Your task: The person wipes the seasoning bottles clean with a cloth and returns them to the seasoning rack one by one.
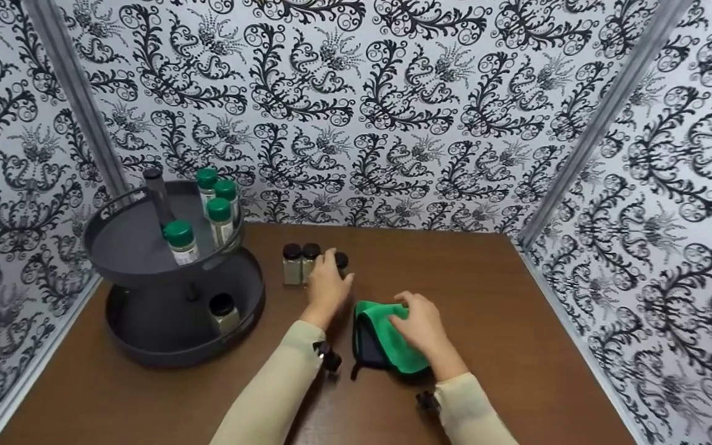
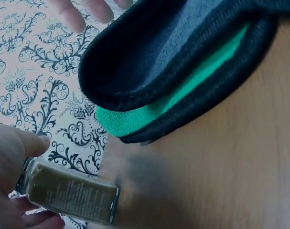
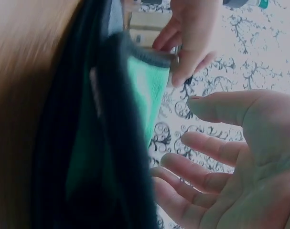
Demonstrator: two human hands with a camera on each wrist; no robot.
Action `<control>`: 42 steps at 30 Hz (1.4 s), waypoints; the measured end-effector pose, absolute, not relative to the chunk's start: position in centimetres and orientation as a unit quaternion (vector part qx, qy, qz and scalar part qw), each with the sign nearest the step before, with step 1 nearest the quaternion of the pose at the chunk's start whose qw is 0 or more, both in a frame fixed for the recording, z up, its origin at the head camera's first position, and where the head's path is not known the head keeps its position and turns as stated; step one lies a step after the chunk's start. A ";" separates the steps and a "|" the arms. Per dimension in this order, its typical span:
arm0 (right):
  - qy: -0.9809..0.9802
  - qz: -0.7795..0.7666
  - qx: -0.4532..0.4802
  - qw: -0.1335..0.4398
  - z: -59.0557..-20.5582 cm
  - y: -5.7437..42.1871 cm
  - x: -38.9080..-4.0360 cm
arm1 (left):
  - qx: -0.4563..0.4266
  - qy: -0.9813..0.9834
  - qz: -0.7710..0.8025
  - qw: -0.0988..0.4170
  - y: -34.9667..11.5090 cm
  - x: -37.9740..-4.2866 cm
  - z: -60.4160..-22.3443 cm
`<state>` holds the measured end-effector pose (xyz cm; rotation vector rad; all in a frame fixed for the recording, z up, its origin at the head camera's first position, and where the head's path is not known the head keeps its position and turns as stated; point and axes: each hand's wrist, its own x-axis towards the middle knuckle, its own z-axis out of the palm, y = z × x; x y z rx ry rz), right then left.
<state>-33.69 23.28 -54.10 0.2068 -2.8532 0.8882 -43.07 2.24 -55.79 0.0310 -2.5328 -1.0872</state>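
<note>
My left hand point(image 1: 329, 287) is around the dark cap of a small glass spice jar point(image 2: 70, 191), thumb on one side and fingers on the other. Wallpaper shows between the thumb and the jar in the left wrist view. Two more black-capped jars point(image 1: 293, 266) stand in line to its left, one partly covered by the hand. My right hand point(image 3: 245, 167) hangs over a folded green-and-dark cloth point(image 1: 387, 337) with black edging, its fingers spread and loosely bent, nothing held. The cloth lies on the table, standing up in loose folds near both wrists.
At left stands a dark two-tier round tray point(image 1: 127, 247). Its upper tier bears several green-capped jars point(image 1: 220, 216) around a post point(image 1: 157, 194); one black-capped jar point(image 1: 225, 315) stands on the lower tier. Patterned walls point(image 1: 393, 123) enclose the brown table point(image 1: 486, 296).
</note>
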 end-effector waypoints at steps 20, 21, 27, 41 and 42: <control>-0.948 0.316 -0.002 -0.027 -56.1 26.3 -33.8 | -0.085 -0.867 -0.411 0.268 1.1 -38.8 -54.8; -0.946 0.323 -0.008 -0.032 -56.1 26.4 -33.8 | -0.090 -0.865 -0.411 0.271 0.9 -38.5 -54.7; -0.922 0.379 -0.026 -0.078 -55.9 27.0 -33.6 | -0.112 -0.862 -0.408 0.280 -0.6 -36.3 -54.7; -0.817 0.550 0.025 -0.172 -57.0 29.5 -32.4 | -0.140 -0.878 -0.402 0.219 -2.9 -30.9 -55.7; -0.810 0.559 0.031 -0.176 -57.3 29.8 -32.4 | -0.143 -0.878 -0.403 0.216 -2.9 -30.6 -55.8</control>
